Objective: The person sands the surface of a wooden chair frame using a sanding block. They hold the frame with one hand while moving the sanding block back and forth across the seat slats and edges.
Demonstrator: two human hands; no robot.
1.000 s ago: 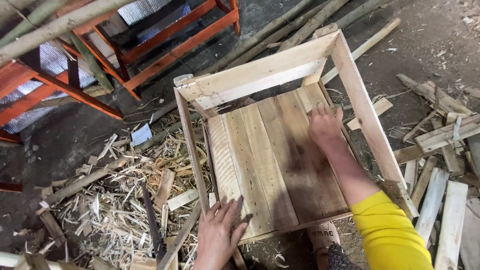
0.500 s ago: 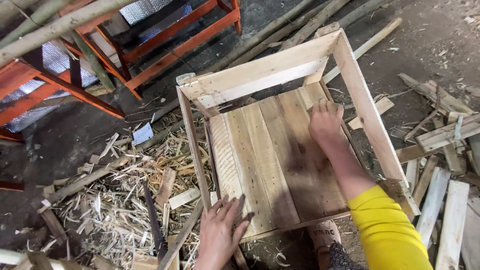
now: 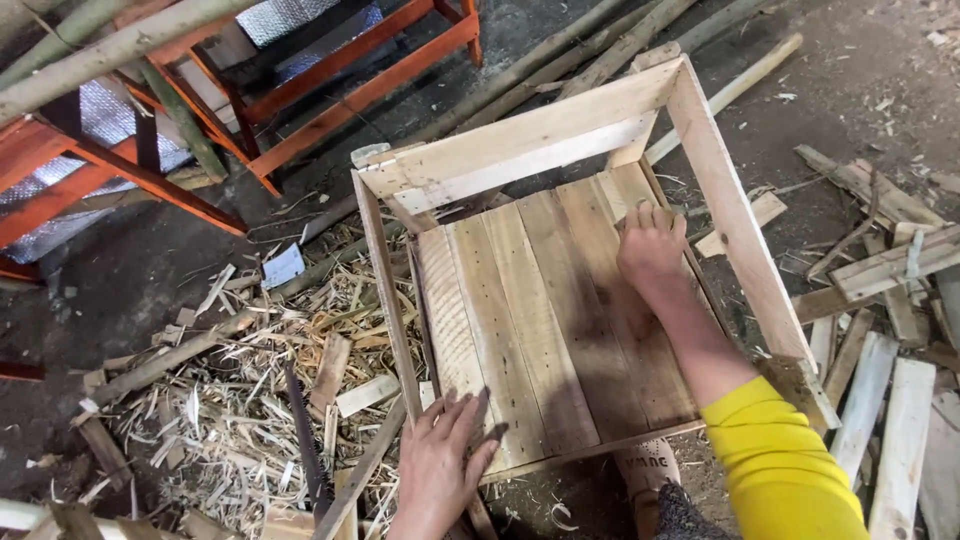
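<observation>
A: Left side? Orange-painted wooden frames (image 3: pixel 300 90), pale straw and wood shavings (image 3: pixel 250 390) on the dirt.
B: Left hand (image 3: pixel 440 460) spread flat on the open pale plank crate (image 3: pixel 540 300), near corner.
A: Right hand (image 3: pixel 650 245)?
B: Fingers curled, pressing the crate's far floorboards.

Orange-painted wooden frames (image 3: pixel 330 90) stand well off at the upper left, with silvery foil sheeting (image 3: pixel 290 20) behind their rails. Pale round poles (image 3: pixel 110 45) slant across that corner, and more poles (image 3: pixel 560 70) lie on the dirt floor (image 3: pixel 130 270) farther up. A heap of shavings and splinters (image 3: pixel 250 400) spreads to the left, a saw blade (image 3: pixel 305 440) lying in it. Loose planks (image 3: pixel 880 400) and offcuts (image 3: pixel 880 270) pile up on the right. A shoe (image 3: pixel 645 475) shows at the bottom edge.
</observation>
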